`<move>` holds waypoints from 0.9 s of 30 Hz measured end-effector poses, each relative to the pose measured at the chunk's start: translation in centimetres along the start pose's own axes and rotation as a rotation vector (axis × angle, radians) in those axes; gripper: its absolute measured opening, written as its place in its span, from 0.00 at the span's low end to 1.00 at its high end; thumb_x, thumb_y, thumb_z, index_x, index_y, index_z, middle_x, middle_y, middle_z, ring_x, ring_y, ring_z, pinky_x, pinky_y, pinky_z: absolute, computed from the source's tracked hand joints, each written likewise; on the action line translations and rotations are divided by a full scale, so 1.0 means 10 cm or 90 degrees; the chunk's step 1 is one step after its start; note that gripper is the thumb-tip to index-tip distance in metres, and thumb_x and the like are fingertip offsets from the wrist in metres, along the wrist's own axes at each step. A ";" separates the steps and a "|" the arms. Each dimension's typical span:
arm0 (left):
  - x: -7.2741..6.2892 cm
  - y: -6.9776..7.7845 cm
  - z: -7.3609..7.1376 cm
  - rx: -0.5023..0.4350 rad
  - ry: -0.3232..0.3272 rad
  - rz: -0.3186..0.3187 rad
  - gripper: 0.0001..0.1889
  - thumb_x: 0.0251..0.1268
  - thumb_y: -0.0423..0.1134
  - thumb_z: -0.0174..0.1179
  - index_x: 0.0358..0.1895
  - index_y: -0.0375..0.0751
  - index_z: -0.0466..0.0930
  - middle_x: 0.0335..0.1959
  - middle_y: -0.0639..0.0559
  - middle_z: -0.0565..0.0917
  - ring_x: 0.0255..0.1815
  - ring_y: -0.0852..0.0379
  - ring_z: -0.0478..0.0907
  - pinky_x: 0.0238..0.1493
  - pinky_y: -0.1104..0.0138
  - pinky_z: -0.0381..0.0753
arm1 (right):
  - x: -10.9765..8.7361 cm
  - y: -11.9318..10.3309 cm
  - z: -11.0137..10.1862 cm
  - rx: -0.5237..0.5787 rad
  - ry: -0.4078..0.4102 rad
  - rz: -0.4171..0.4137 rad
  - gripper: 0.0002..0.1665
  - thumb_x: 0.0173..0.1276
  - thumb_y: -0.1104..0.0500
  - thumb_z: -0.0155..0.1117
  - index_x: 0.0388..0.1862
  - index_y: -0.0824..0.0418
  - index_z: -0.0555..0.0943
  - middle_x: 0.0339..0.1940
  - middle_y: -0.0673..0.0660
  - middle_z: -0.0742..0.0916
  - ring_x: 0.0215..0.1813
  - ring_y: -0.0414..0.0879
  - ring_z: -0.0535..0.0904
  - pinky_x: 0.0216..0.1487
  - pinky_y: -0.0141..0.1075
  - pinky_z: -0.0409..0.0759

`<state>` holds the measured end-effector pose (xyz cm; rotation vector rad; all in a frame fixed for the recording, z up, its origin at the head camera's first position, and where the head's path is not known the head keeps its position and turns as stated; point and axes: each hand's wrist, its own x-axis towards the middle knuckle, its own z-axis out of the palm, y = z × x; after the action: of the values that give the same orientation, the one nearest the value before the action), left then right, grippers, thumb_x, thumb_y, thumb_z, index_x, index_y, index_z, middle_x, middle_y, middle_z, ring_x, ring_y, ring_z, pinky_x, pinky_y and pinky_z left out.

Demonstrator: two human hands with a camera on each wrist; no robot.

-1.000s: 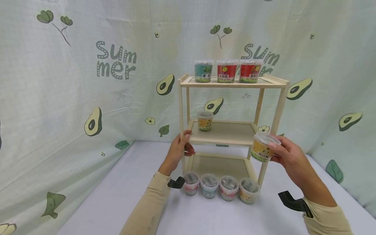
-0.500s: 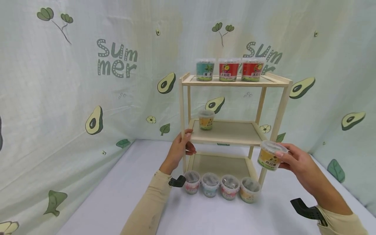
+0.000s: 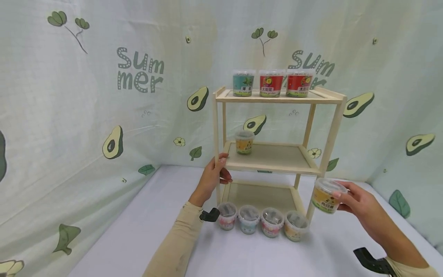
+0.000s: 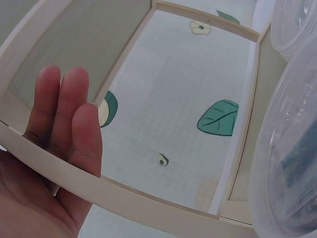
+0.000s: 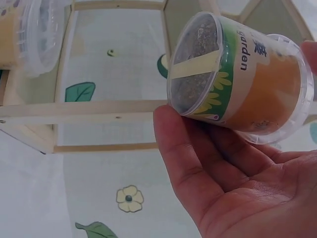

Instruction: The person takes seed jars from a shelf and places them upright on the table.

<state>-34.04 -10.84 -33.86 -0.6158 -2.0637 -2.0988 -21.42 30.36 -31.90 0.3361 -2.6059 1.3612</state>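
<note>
My right hand holds a lidded clear plastic cup with an orange-yellow "garden" label, in front of the rack's right post. In the right wrist view, dark grainy stuff shows through the base of the cup, and the fingers lie under its side. My left hand grips the left post of the wooden rack at the middle shelf; in the left wrist view its fingers come round behind the wooden bar. A matching orange-labelled cup stands at the left of the middle shelf.
On the top shelf stand a teal-labelled cup and two red-labelled cups. Several lidded cups line up on the white table before the lowest shelf. A printed curtain hangs behind.
My right hand has carried the orange-labelled cup down and to the right, from the middle shelf's right end to below it. The left hand keeps its place on the rack.
</note>
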 end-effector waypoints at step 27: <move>-0.01 0.03 0.00 0.010 -0.001 -0.005 0.28 0.76 0.61 0.50 0.70 0.50 0.70 0.26 0.45 0.80 0.28 0.50 0.83 0.35 0.58 0.85 | 0.01 0.41 0.00 0.031 -0.184 0.120 0.39 0.76 0.55 0.56 0.72 0.76 0.53 0.61 0.69 0.75 0.56 0.55 0.77 0.49 0.43 0.82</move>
<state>-33.86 -10.87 -33.64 -0.6089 -2.0835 -2.0854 -22.72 32.67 -35.08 0.3228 -2.9065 1.5411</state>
